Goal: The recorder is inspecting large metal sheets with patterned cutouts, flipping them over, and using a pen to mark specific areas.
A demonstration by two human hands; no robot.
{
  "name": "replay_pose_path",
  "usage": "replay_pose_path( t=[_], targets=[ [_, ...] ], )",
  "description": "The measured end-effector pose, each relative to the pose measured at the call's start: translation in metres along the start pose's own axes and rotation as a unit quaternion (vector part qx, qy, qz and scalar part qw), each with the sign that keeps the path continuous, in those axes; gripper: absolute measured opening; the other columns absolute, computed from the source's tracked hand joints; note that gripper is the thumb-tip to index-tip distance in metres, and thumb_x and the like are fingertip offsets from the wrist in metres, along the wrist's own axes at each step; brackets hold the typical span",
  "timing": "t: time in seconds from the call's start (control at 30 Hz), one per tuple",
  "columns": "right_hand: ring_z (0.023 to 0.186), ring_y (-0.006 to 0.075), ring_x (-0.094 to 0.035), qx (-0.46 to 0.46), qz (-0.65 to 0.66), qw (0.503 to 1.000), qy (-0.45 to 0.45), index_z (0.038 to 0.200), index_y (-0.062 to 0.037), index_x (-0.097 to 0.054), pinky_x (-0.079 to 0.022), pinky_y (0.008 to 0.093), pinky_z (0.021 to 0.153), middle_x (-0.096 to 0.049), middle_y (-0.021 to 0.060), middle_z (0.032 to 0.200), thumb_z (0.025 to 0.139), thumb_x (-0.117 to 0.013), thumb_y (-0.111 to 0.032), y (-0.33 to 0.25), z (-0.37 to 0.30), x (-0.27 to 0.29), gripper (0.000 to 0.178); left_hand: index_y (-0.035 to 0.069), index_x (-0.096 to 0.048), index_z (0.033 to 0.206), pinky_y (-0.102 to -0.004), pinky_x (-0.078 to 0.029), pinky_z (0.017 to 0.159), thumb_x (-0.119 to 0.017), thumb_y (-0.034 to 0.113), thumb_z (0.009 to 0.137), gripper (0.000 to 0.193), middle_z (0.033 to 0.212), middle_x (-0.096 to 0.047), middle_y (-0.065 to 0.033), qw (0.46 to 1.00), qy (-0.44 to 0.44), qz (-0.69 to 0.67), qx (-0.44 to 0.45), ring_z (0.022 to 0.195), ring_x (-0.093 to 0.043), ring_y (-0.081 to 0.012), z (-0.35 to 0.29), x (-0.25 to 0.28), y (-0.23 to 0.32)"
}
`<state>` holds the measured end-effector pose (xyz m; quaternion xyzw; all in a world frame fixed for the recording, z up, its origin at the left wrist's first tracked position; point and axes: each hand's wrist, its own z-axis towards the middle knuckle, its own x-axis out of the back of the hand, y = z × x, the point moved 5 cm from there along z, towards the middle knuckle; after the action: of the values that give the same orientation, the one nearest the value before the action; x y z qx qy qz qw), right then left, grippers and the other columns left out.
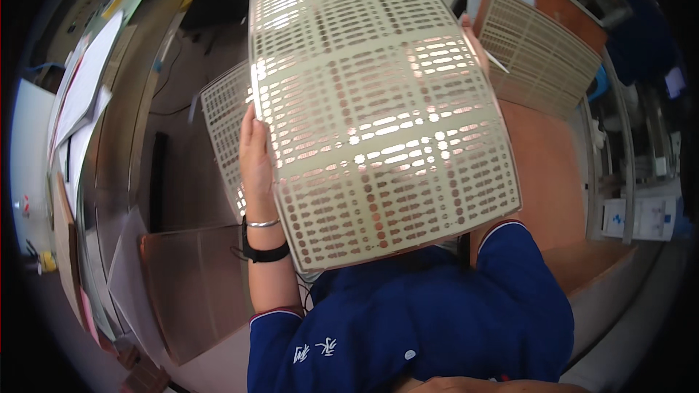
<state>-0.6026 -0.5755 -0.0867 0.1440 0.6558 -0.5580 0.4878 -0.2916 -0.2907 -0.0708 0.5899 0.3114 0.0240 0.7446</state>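
A large pale green circuit board panel point(335, 153) with rows of shiny copper pads is held up in front of my body, covering most of the middle. My left hand point(255, 149) is closed on its left edge, fingers along the rim and the thumb out of sight. At the upper right edge, my right hand point(475, 47) grips the panel too; most of it is hidden behind the board. A thin white pen-like stick point(498, 63) pokes out beside the right fingers. Behind the left edge, a second patterned panel point(218, 131) shows in part.
Another patterned panel point(539, 51) leans at the upper right above a copper-coloured board surface point(546, 167). Bare copper sheets point(193, 291) stand at the lower left. Papers point(87, 94) lie along the left bench. Metal racking point(615, 175) runs down the right side.
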Motion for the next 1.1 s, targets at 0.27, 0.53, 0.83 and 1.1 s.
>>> replay_pose_path(
  t=[0.27, 0.53, 0.83, 1.1],
  targets=[
    [0.113, 0.0147, -0.053, 0.055, 0.045, 0.995, -0.069, 0.128, -0.0184, -0.044, -0.048, 0.0268, 0.095, -0.05, 0.0066, 0.124, 0.101, -0.039, -0.024, 0.0, -0.024, -0.058, 0.028, -0.006, -0.029, 0.139, -0.0305, -0.041, 0.101, -0.036, 0.016, 0.101, 0.044, 0.136, -0.044, -0.0184, 0.999, 0.041, 0.031, 0.008, 0.122, -0.048, -0.0204, -0.004, 0.004, -0.001],
    [0.122, 0.0134, -0.044, 0.081, -0.167, 0.981, 0.049, 0.138, -0.0128, -0.036, -0.038, 0.0268, 0.103, -0.043, 0.0061, 0.134, 0.101, -0.036, -0.034, -0.008, -0.047, -0.097, 0.043, -0.006, -0.028, 0.14, -0.0288, -0.043, 0.098, -0.037, 0.015, 0.101, 0.045, 0.134, -0.046, -0.0182, 0.998, 0.038, 0.043, -0.007, 0.119, -0.05, -0.0193, -0.011, 0.003, 0.007],
    [0.113, 0.0164, -0.055, -0.046, -0.094, 0.991, -0.083, 0.137, 0.0015, -0.039, -0.046, 0.027, 0.094, -0.053, 0.0138, 0.128, 0.099, -0.041, -0.017, -0.025, -0.045, -0.094, 0.042, -0.001, -0.031, 0.14, -0.0276, -0.05, 0.088, -0.044, 0.018, 0.099, 0.047, 0.126, -0.054, -0.0148, 0.996, 0.054, 0.051, -0.043, 0.108, -0.058, -0.0174, -0.021, -0.006, 0.028],
    [0.116, 0.019, -0.054, -0.029, -0.176, 0.983, -0.054, 0.14, 0.0018, -0.034, -0.049, 0.0289, 0.094, -0.051, 0.016, 0.131, 0.095, -0.045, -0.009, -0.039, -0.065, -0.091, 0.047, 0.008, -0.033, 0.141, -0.0314, -0.047, 0.094, -0.049, 0.013, 0.096, 0.048, 0.13, -0.053, -0.0096, 0.998, 0.046, -0.032, -0.043, 0.113, -0.055, -0.0175, -0.04, -0.015, 0.037]
  ],
)
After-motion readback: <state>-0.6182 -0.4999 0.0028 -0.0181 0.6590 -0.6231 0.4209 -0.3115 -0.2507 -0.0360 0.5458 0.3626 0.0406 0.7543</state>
